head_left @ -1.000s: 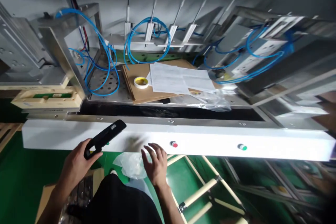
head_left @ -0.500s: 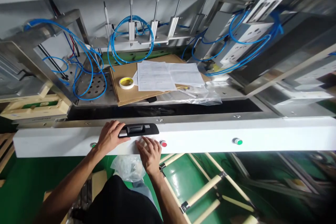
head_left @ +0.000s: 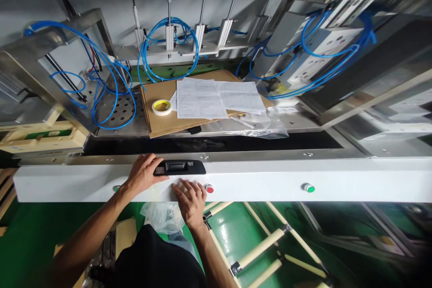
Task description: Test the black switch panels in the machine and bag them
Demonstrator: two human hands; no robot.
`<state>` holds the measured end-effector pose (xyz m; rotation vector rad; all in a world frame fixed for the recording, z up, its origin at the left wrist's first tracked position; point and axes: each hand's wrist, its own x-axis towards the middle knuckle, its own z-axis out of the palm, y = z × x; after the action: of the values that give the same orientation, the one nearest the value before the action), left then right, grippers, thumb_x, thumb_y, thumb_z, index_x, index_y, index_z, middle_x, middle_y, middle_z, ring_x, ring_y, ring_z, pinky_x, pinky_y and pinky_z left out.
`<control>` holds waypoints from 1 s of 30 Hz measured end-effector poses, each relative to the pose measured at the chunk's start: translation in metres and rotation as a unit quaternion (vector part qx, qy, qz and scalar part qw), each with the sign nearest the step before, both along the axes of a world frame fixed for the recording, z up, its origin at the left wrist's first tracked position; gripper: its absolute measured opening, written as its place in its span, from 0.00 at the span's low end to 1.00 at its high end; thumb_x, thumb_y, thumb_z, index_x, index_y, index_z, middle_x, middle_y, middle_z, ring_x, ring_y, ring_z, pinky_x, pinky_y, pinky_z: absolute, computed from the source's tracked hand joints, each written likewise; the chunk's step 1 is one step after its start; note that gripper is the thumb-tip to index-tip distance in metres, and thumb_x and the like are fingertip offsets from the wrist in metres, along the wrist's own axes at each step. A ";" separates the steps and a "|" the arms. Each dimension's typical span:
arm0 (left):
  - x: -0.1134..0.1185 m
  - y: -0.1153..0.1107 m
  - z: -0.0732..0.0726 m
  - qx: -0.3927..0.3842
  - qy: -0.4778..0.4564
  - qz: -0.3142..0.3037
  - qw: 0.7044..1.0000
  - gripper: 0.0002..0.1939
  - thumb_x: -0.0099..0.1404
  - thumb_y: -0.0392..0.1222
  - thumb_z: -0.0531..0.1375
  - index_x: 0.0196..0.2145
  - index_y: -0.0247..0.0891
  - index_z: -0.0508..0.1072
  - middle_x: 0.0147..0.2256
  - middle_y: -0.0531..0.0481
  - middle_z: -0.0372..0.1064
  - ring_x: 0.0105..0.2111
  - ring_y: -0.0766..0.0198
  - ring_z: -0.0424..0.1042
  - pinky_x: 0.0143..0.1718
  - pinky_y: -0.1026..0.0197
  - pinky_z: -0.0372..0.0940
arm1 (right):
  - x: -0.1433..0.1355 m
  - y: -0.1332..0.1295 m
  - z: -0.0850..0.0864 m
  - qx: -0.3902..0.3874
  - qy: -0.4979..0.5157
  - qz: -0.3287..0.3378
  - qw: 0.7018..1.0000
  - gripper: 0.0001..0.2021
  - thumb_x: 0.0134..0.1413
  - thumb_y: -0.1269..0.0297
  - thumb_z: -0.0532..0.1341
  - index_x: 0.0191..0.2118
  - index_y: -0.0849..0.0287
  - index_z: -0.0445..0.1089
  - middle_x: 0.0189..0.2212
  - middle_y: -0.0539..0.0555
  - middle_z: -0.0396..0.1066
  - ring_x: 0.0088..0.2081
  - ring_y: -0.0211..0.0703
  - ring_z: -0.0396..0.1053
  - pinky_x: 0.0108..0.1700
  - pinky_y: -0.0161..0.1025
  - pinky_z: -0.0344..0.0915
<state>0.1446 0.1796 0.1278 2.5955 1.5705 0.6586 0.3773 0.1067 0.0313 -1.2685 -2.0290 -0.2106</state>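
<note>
My left hand grips the left end of a black plastic trim piece, long and narrow with a recess in its middle and a small pale label near its right end. The piece lies on the white front ledge of a machine. Just below it, my right hand rests its bent, slightly parted fingers on the ledge, apart from the trim piece. Close to those fingertips is a red push button. A green button is partly hidden by my left wrist.
Behind the ledge, cardboard sheets carry printed papers and a tape roll. Clear plastic bags lie beside them. Blue air hoses loop around cylinders. Another green button sits rightward. Below stands a cream tube frame.
The trim piece's left end looked pale before and is dark now. My left hand keeps its hold, and my right hand has barely shifted. The camera view has moved slightly.
</note>
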 end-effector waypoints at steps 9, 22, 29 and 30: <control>0.007 0.001 -0.004 0.013 0.005 0.012 1.000 0.25 0.62 0.56 0.73 0.51 0.40 0.78 0.46 0.42 0.77 0.45 0.49 0.76 0.49 0.47 0.70 | 0.001 0.003 0.001 0.030 0.008 0.004 1.000 0.18 0.69 0.66 0.60 0.60 0.45 0.76 0.54 0.53 0.79 0.55 0.50 0.69 0.68 0.53 0.52; -0.049 -0.080 -0.034 0.199 -0.071 0.091 0.973 0.21 0.68 0.51 0.69 0.54 0.40 0.74 0.48 0.39 0.76 0.48 0.48 0.75 0.52 0.48 0.69 | 0.001 0.017 0.034 0.022 -0.010 0.046 0.999 0.10 0.69 0.72 0.61 0.50 0.53 0.75 0.43 0.52 0.82 0.50 0.47 0.75 0.66 0.51 0.55; -0.030 -0.074 -0.036 0.206 -0.119 0.076 0.968 0.07 0.72 0.32 0.62 0.43 0.41 0.77 0.41 0.46 0.78 0.40 0.56 0.75 0.46 0.53 0.69 | 0.002 0.027 0.076 0.029 -0.042 0.092 0.994 0.09 0.71 0.71 0.61 0.53 0.56 0.73 0.39 0.53 0.81 0.44 0.46 0.74 0.58 0.47 0.62; -0.030 -0.071 -0.034 0.203 -0.133 0.073 0.967 0.07 0.72 0.32 0.60 0.43 0.41 0.76 0.40 0.45 0.77 0.40 0.56 0.75 0.45 0.53 0.69 | 0.004 0.029 0.081 0.035 -0.047 0.092 0.994 0.09 0.71 0.69 0.62 0.54 0.57 0.72 0.39 0.53 0.81 0.43 0.46 0.74 0.56 0.47 0.62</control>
<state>0.1146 0.1086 0.0942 2.5103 1.6964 1.4108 0.3815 0.1353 0.1119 -1.0381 -2.1850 -0.2570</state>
